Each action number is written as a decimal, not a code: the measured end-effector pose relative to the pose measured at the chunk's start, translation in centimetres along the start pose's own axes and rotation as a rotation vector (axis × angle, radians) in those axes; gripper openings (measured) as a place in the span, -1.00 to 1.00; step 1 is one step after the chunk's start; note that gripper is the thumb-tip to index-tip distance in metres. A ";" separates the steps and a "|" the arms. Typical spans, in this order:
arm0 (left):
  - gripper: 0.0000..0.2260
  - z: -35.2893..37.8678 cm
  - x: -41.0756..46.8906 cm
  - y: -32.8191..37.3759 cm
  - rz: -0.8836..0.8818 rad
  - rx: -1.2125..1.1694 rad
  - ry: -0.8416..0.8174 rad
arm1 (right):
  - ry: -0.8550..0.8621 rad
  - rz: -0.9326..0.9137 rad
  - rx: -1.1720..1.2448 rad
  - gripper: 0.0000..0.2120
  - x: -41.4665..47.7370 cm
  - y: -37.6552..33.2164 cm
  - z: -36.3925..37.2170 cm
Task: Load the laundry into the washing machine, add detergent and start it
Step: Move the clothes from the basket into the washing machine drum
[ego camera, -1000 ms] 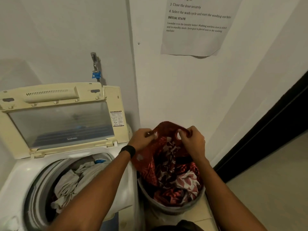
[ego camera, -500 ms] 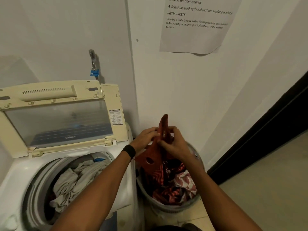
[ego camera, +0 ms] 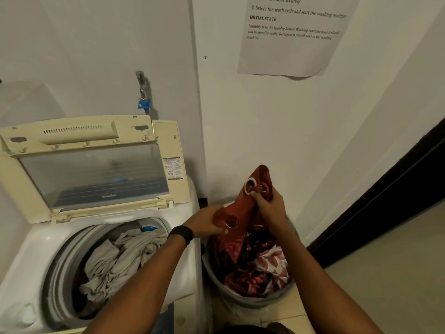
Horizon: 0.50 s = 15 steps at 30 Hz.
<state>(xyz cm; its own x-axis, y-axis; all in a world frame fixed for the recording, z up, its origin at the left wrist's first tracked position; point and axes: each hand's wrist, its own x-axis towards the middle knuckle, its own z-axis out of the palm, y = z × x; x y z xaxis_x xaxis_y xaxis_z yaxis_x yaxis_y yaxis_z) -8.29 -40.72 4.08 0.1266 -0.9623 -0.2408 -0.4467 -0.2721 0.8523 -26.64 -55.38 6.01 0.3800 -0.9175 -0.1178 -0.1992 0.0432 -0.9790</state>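
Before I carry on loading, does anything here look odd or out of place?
Mostly fine. The red cloth, gripped by the left hand and right hand over the basket, has a white ring set in it near the top, like a curtain's. The paper on the wall curls off at its lower edge.

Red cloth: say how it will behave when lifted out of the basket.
Likely floppy: the red cloth folds and droops between the left hand and the right hand. Probably bulky and fairly heavy: much of it lies heaped in the basket, so it should trail. Its rings may snag on the rim.
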 end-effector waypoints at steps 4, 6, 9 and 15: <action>-0.79 -0.6 -0.1 0.2 0.096 -0.001 0.404 | -0.021 0.029 0.026 -0.82 -0.3 -0.1 -0.5; -0.92 -1.4 0.3 1.1 0.160 -0.037 0.572 | -0.137 0.016 -0.046 -0.82 -0.8 -0.8 -0.8; -0.91 -1.9 1.6 2.2 0.213 -0.030 0.516 | -0.323 -0.015 -0.139 -0.83 -1.3 -1.9 -1.1; -0.83 0.0 3.8 4.2 0.029 0.000 0.787 | -0.437 -0.074 -0.203 -0.81 -1.4 -2.3 -0.9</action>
<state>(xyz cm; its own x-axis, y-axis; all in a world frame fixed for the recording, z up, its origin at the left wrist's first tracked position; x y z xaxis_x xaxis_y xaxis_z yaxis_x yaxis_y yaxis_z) -9.66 -45.54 6.72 0.7046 -0.6861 0.1811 -0.4598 -0.2470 0.8530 -27.47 -54.57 8.58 0.7347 -0.6616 -0.1502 -0.3131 -0.1341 -0.9402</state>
